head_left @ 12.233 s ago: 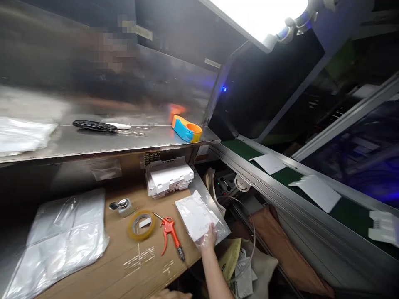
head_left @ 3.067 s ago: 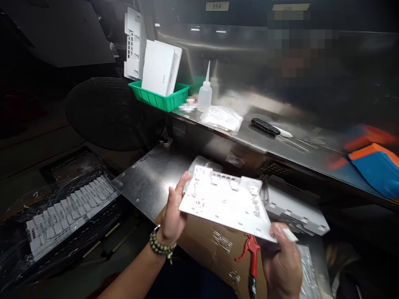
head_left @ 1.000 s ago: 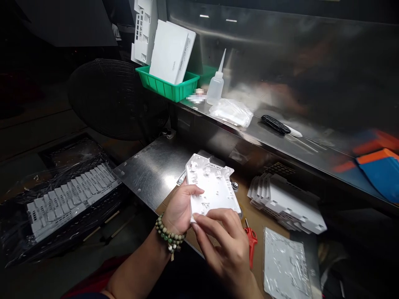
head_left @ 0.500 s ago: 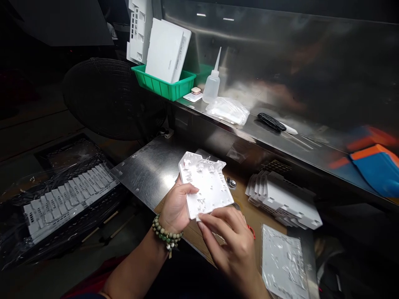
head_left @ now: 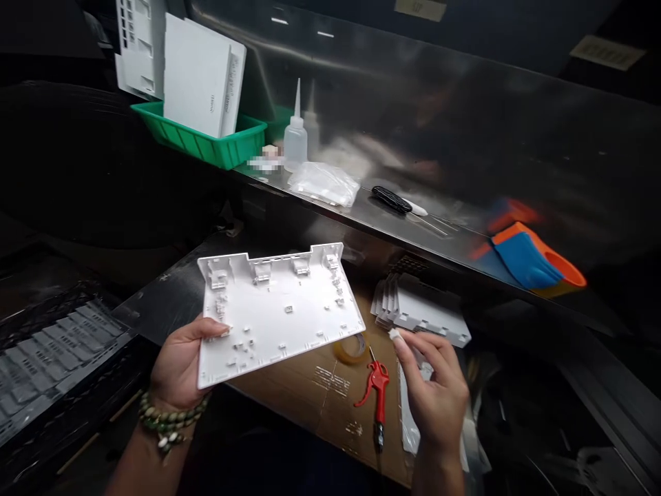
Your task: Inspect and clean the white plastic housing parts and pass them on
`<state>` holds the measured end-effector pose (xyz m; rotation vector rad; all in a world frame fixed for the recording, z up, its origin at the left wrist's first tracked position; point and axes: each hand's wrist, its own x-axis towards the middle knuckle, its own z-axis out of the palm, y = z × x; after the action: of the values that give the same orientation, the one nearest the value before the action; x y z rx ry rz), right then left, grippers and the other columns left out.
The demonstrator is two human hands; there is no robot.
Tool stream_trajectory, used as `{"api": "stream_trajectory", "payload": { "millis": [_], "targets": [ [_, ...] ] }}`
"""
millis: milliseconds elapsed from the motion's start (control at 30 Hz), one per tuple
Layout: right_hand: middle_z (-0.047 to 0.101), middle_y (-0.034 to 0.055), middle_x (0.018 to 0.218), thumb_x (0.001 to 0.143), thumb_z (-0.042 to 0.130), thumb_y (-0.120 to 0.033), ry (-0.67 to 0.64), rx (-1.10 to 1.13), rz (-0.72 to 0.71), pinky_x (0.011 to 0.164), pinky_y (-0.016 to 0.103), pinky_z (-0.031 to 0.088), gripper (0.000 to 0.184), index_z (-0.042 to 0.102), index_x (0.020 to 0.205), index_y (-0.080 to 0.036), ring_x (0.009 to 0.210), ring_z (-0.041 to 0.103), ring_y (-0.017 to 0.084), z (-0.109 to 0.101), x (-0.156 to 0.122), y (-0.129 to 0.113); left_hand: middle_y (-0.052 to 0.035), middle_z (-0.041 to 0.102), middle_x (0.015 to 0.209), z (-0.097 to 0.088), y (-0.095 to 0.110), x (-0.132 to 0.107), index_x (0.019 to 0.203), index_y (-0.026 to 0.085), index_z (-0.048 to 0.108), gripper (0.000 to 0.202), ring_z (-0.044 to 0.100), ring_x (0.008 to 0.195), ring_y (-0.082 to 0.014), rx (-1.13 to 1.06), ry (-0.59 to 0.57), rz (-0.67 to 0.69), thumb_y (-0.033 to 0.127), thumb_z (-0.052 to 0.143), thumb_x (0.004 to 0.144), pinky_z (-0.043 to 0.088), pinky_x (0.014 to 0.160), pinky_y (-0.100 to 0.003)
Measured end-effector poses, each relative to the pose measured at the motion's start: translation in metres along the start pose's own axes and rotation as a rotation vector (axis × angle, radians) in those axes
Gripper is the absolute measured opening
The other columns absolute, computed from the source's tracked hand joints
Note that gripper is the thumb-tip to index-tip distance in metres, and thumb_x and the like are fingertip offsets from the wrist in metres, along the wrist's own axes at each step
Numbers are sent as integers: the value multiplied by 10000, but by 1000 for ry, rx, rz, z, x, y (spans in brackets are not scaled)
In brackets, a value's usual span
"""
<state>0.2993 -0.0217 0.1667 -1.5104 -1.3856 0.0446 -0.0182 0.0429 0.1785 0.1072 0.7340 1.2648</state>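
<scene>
My left hand (head_left: 182, 358) grips the left edge of a white plastic housing panel (head_left: 304, 296), thumb on top. The panel's inner face, with small clips and posts, is turned up toward me. To the right of the panel and apart from it, my right hand (head_left: 436, 379) is closed, thumb and fingertips pinching a small white piece (head_left: 394, 334) whose kind I cannot make out. Between the hands, a red air blow gun (head_left: 379, 389) lies on the brown cardboard (head_left: 294, 393). A roll of tape (head_left: 351, 349) is partly hidden behind the panel.
A stack of white housings (head_left: 428, 310) stands behind my right hand. On the steel shelf (head_left: 351, 219) are a green bin (head_left: 206, 148) with white panels, a squeeze bottle (head_left: 295, 145), a plastic bag (head_left: 325, 184) and a blue-orange holder (head_left: 531, 258). More housings (head_left: 62, 358) stand at left.
My right hand has moved right, away from the panel, with the small white piece pinched in it. The panel now lies wider toward me. My view has turned right, and the blow gun shows.
</scene>
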Motion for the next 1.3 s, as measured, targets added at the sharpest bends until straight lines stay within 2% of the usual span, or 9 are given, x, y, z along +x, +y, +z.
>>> {"api": "stream_trajectory", "payload": {
  "millis": [133,267,433,600,733,900,1000,1100,1300],
  "targets": [
    [629,35,997,933,701,-188,-133,53,-52,762,294,539,187,770,1089,-264,909,632,162,10,-1,-8,-32,702,1366,-12,-2,4,1626,337,249,1053,542,1354,-345,-35,-128,37,-142,383,697,443,1104,-639],
    [619,33,999,925,705,-145,-136,58,-81,776,292,538,236,756,1116,-274,926,620,154,14,-2,-13,-16,718,1336,-10,-5,3,1624,371,236,1067,518,1372,-335,-45,-210,32,-134,378,694,429,1093,-652],
    [620,31,1007,921,705,-131,-167,47,-110,780,304,553,273,748,1136,-293,927,623,158,12,-4,-8,16,705,1356,-3,-5,-1,1616,414,224,1057,513,1374,-360,58,-77,-33,-37,539,714,447,1088,-621],
    [628,32,991,929,698,-151,-220,69,-115,719,279,549,235,756,1114,-285,888,633,150,7,-2,7,62,689,1373,-23,0,3,1599,503,181,1165,521,1374,-369,182,-86,4,-71,560,659,516,1048,-610],
    [640,22,964,931,713,-200,-91,55,-62,761,286,541,144,775,1042,-266,889,640,148,2,16,13,118,672,1377,-44,4,3,1574,569,104,1132,541,1356,-359,138,-83,-99,-46,544,733,555,1013,-600],
    [643,19,978,926,722,-217,70,141,-62,789,313,532,143,775,1048,-268,915,634,156,16,47,-14,148,669,1349,-63,0,-2,1528,623,139,1102,591,1299,-371,151,-67,-114,-80,524,771,584,994,-609],
    [641,30,990,945,693,-223,67,175,-87,816,336,539,146,769,1066,-253,930,639,167,30,55,-29,140,683,1320,-67,-5,-6,1519,630,155,1120,615,1267,-386,165,-76,-152,-96,530,753,595,969,-635],
    [635,31,962,954,684,-239,73,178,-70,805,327,537,127,774,1043,-242,904,635,164,41,53,-32,111,703,1312,-62,-12,-13,1538,615,132,1134,662,1201,-392,183,-77,-162,-81,546,743,606,946,-634],
    [657,34,976,935,714,-281,39,154,-66,839,337,516,136,785,1045,-246,910,637,173,53,42,-8,-88,736,1307,-38,-26,-25,1625,396,202,1164,739,1076,-385,207,-130,-111,-90,632,659,607,954,-574]
  ]
}}
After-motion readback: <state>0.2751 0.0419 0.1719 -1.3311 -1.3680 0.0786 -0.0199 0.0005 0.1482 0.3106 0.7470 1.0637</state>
